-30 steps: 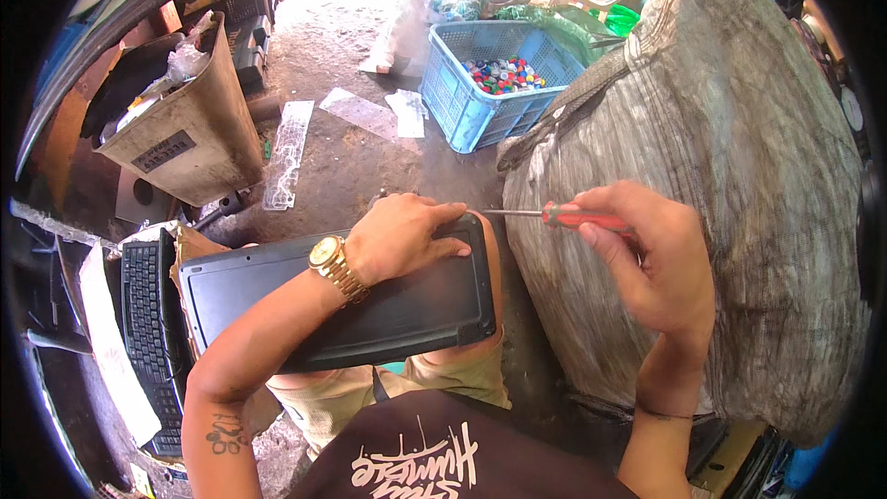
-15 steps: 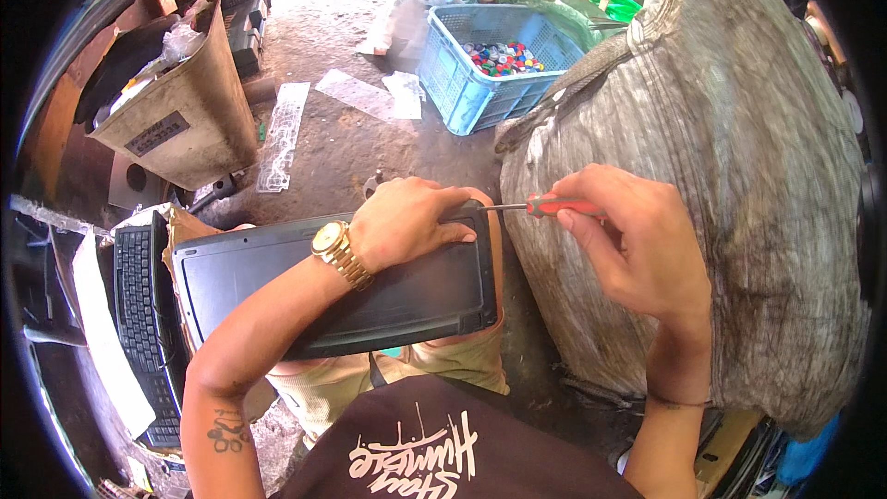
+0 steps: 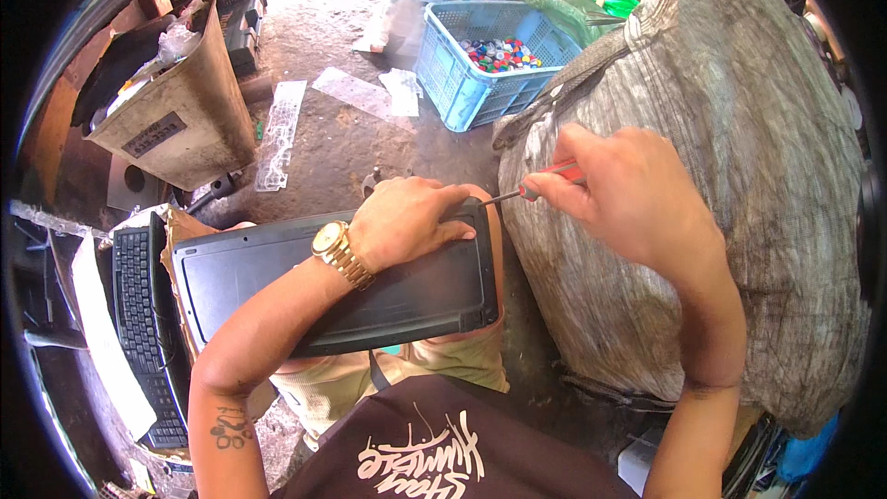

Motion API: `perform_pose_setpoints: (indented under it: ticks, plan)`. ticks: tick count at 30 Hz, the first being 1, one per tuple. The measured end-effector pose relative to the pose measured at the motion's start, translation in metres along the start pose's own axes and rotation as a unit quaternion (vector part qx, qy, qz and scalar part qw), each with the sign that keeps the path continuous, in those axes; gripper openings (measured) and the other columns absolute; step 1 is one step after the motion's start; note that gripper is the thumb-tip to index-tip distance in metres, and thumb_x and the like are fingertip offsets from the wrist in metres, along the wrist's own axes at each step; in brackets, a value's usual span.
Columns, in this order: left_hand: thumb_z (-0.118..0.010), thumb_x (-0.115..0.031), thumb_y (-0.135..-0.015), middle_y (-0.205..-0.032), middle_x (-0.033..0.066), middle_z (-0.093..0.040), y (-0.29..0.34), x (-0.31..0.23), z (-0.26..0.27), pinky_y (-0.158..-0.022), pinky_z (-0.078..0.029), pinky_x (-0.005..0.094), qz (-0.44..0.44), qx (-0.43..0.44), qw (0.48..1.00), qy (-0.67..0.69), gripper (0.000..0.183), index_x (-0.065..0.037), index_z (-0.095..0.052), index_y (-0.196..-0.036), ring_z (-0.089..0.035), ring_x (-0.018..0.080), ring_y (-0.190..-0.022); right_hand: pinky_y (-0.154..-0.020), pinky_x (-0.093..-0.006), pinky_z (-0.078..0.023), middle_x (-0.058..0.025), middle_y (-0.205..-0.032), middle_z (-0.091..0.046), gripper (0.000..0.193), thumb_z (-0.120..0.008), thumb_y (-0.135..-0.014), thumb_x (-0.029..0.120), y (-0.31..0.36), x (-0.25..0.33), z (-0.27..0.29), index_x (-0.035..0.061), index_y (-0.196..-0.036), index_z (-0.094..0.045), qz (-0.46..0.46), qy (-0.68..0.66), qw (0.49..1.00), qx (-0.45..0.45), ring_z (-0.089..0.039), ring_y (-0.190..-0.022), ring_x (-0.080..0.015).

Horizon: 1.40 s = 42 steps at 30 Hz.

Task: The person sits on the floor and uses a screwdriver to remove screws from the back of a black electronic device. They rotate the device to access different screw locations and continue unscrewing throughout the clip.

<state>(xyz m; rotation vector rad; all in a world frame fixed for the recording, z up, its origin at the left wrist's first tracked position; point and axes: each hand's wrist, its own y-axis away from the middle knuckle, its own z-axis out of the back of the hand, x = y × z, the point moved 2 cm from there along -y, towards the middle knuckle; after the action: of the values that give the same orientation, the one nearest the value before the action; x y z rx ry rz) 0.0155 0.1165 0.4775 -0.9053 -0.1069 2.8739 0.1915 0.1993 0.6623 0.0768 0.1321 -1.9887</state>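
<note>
Across my lap lies a flat black plastic case (image 3: 360, 291) with a raised rim, its exact kind not plain from this side. My left hand (image 3: 407, 220), a gold watch on its wrist, grips the case's far edge near the right corner, thumb on the face. My right hand (image 3: 614, 185) is closed round the red handle of a screwdriver (image 3: 504, 198). The shaft slants down to the left, its tip at the case's far right corner. Whether the tip sits in a screw is too small to tell.
A bulky woven sack (image 3: 702, 194) fills the right side. Ahead stands a blue crate (image 3: 490, 111) holding colourful bottle caps. A black keyboard (image 3: 139, 300) lies at my left, below a grimy bin (image 3: 185, 115). Clear printed sheets (image 3: 282, 134) lie on the floor.
My right hand has risen and turned, with its elbow swung outward, so the screwdriver now slants instead of lying nearly level. My left hand and the case have stayed put.
</note>
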Motion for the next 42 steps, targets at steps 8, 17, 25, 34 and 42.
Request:
perform_pose_setpoints:
  ticks: [8, 17, 25, 34, 42]
  plan:
    - [-0.071, -0.049, -0.099, -0.098, 0.0186, -0.074, 0.004, -0.001, -0.005, -0.089, -0.056, 0.0487, -0.044, -0.087, 0.994, -0.043, 0.049, -0.015, -0.071, -0.134, -0.071, 0.0387, -0.098, -0.079, -0.0495, -0.05, -0.016, -0.094, -0.063, 0.007, -0.071, -0.093, 0.008, -0.017, -0.009, 0.004, 0.0038, -0.098, -0.066, 0.137, -0.141, 0.976, 0.088, -0.066, -0.093, -0.0405]
    - [-0.069, -0.016, -0.1, -0.089, 0.019, -0.075, -0.041, -0.02, 0.015, -0.082, -0.058, 0.0498, -0.195, -0.061, 0.95, 0.235, 0.022, 0.001, -0.071, -0.112, -0.072, 0.0425, -0.086, -0.079, -0.049, -0.05, -0.0168, -0.097, -0.061, 0.014, -0.075, -0.093, 0.013, -0.014, -0.004, 0.006, 0.005, -0.103, -0.068, 0.129, -0.139, 0.978, 0.085, -0.065, -0.094, -0.0405]
    - [-0.066, -0.01, -0.099, -0.089, 0.0252, -0.072, -0.037, -0.011, 0.008, -0.076, -0.055, 0.0499, -0.245, -0.063, 0.94, 0.229, 0.015, -0.001, -0.072, -0.11, -0.069, 0.0472, -0.088, -0.066, -0.0532, -0.051, -0.0172, -0.073, -0.069, 0.036, -0.071, -0.099, 0.041, 0.004, 0.028, 0.01, 0.0057, -0.096, -0.064, 0.01, 0.048, 0.998, 0.039, -0.069, -0.075, -0.0428]
    - [-0.067, -0.009, -0.098, -0.1, 0.0197, -0.078, -0.043, -0.006, 0.001, -0.084, -0.058, 0.0465, -0.246, -0.061, 0.933, 0.257, 0.019, -0.003, -0.073, -0.116, -0.073, 0.0425, -0.095, -0.072, -0.0523, -0.05, -0.0191, -0.085, -0.068, 0.017, -0.069, -0.099, 0.02, -0.016, 0.026, 0.008, 0.0046, -0.098, -0.063, 0.067, 0.018, 0.994, 0.09, -0.069, -0.086, -0.0426]
    - [-0.072, -0.008, -0.098, -0.1, 0.0183, -0.079, -0.036, 0.001, 0.003, -0.084, -0.059, 0.0448, -0.234, -0.071, 0.939, 0.24, 0.021, -0.002, -0.074, -0.118, -0.074, 0.0413, -0.092, -0.084, -0.0483, -0.053, -0.0172, -0.099, -0.07, 0.027, -0.072, -0.098, 0.024, -0.016, 0.022, 0.014, 0.0038, -0.116, -0.067, 0.157, -0.087, 0.978, 0.103, -0.069, -0.1, -0.0405]
